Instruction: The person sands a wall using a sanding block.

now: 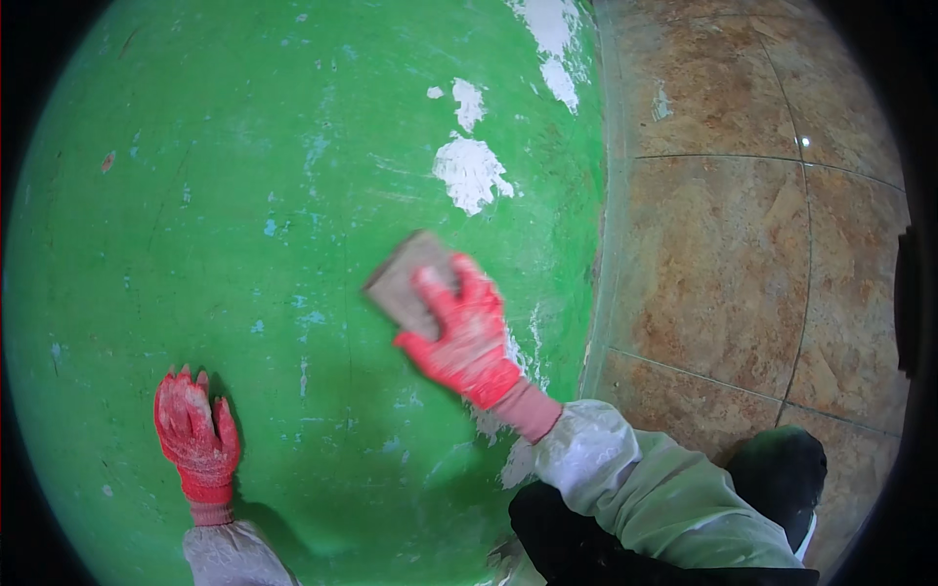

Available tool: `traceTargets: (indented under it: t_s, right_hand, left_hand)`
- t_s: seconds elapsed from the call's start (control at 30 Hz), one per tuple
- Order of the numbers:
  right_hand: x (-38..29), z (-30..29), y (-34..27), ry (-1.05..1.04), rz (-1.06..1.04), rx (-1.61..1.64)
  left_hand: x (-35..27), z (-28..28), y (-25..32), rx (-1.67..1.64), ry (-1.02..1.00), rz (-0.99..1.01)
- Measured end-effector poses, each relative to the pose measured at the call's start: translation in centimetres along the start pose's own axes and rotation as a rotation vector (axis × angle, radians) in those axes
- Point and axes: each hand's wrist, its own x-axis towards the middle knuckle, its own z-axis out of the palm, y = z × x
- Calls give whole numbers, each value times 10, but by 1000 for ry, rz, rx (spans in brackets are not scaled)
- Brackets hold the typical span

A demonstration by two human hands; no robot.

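Observation:
My right hand point(469, 333), in a red dust-coated work glove, grips a flat grey-brown block point(412, 282), probably a sanding block. Both are slightly blurred. The block lies against a green painted wall point(242, 190), just below a white filler patch point(471, 174). Lower on the left, my left hand point(198, 432) rests on the green paint in a matching glove, palm down and holding nothing. Its thumb stands apart from the fingers. The face of the block towards the wall is hidden.
Smaller white patches point(469, 104) and a long white streak point(553, 44) mark the wall above. Brown floor tiles point(711, 256) meet the wall's base on the right. My dark-clad knees point(780, 461) are at the lower right. A dark object point(906, 300) shows at the right rim.

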Motion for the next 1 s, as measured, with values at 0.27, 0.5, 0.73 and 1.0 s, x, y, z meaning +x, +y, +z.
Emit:
traceTargets:
  t_s: [0.27, 0.5, 0.73, 1.0]
  right_hand:
    - [-27, -43, 176, 321, 886, -93]
    - [5, -8, 18, 33, 328, -43]
    - [-25, -36, 172, 338, 987, -119]
    - [-3, -14, 56, 67, 406, -82]
  left_hand:
    - [5, 12, 2, -114, 9, 10]
    - [20, 6, 26, -130, -2, -28]
    - [59, 27, 62, -230, -51, 62]
    - [59, 28, 62, -219, -110, 87]
